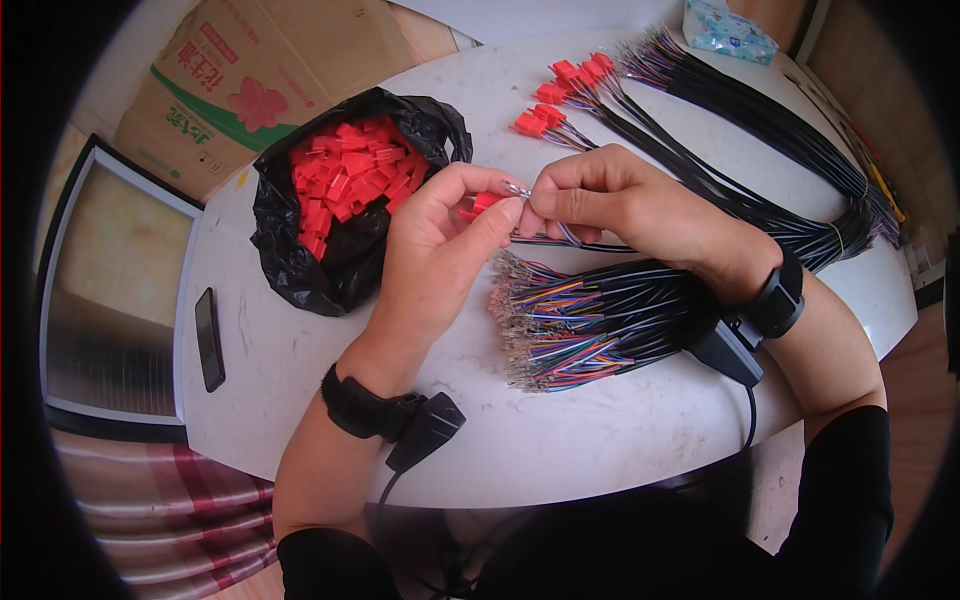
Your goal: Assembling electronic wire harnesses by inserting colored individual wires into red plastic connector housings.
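Between thumb and fingers my left hand [440, 235] grips a red plastic connector housing [482, 204]. My right hand [605, 200] pinches thin wires with metal terminals [517, 189] right at the housing; whether a terminal sits inside it, I cannot tell. Below my right hand lies a thick bundle of black cables [640, 305], its fanned colored wire ends tipped with small metal terminals. To the left of my left hand, a black plastic bag [280, 265] stands open, full of loose red housings [350, 165]. Several cables with red connectors [565, 85] on their ends lie beyond my right hand.
A second black cable bundle [760, 105] stretches across the far right of the white table [330, 420]. A phone [209, 340] lies at the left edge. Behind the bag stands a cardboard box [240, 80]; a tissue pack [730, 30] is at the far right.
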The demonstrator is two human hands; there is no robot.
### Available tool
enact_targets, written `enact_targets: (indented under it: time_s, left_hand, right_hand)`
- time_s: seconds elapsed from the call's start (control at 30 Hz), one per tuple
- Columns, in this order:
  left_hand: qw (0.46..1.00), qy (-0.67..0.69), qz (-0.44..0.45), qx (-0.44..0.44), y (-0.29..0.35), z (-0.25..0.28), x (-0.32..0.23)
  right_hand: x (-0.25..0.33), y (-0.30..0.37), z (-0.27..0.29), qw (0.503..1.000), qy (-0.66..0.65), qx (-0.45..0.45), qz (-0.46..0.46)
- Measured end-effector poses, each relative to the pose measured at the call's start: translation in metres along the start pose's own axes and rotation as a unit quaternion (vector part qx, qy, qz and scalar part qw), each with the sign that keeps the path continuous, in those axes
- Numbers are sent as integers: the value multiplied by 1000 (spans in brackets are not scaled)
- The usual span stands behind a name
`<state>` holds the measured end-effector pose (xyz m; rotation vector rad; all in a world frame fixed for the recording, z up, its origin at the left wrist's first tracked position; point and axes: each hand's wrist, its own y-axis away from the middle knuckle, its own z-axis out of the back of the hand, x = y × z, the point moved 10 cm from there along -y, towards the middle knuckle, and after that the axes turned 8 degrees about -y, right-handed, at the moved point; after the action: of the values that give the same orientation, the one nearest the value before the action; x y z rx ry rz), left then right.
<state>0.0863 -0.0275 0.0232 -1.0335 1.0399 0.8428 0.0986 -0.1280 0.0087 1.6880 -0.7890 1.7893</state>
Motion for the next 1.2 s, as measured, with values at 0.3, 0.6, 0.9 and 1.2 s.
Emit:
enact_targets:
  time_s: [0.3,0.6,0.9,1.2]
  left_hand:
    - [999,-29,26,-31,-1,5,6]
    - [998,-17,47,-44,0,10,14]
    - [997,29,59,-36,0,9,14]
    - [977,169,128,-9,3,5,20]
  right_hand:
    - [1,-1,0,1000,-2,-8,1]
    - [3,0,11,997,-25,-67,5]
    - [4,-1,10,997,-42,-55,32]
    - [8,-1,17,994,-65,-69,57]
